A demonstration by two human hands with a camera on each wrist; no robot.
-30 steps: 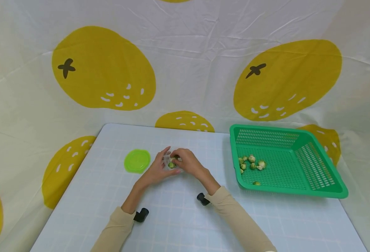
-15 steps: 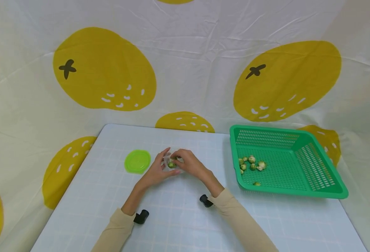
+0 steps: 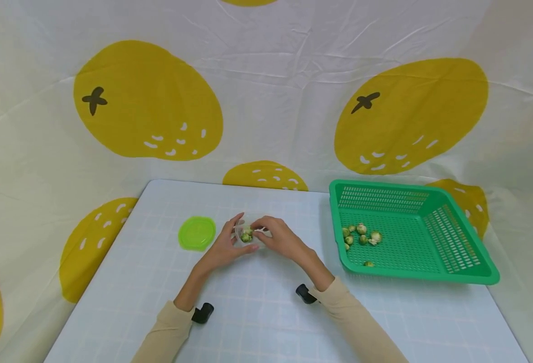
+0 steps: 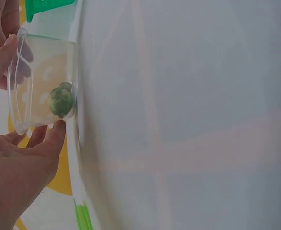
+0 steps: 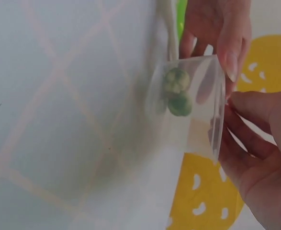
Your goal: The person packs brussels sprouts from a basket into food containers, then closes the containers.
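In the head view my left hand (image 3: 223,248) grips a small clear plastic cup (image 4: 42,72) around its side, thumb near, fingers beyond. Two green Brussels sprouts (image 5: 177,80) lie together at the cup's bottom, seen through its wall in the right wrist view. My right hand (image 3: 283,239) is at the cup's right rim, thumb and fingers apart, with no sprout visible between them. Whether its fingertips touch the rim I cannot tell. A bright green lid (image 3: 196,233) rests flat on the table, left of my left hand.
A green slotted plastic basket (image 3: 411,275) stands at the table's right; several Brussels sprouts (image 3: 361,229) lie toward its left side. Behind the table (image 3: 248,322) hangs a white cloth (image 3: 280,111) printed with yellow fruit. A dark wrist camera (image 3: 203,313) sits at each cuff.
My right hand has drawn back slightly right from over the cup, and its fingers have parted. More of the sprouts inside now shows. My left hand and the cup have stayed in place.
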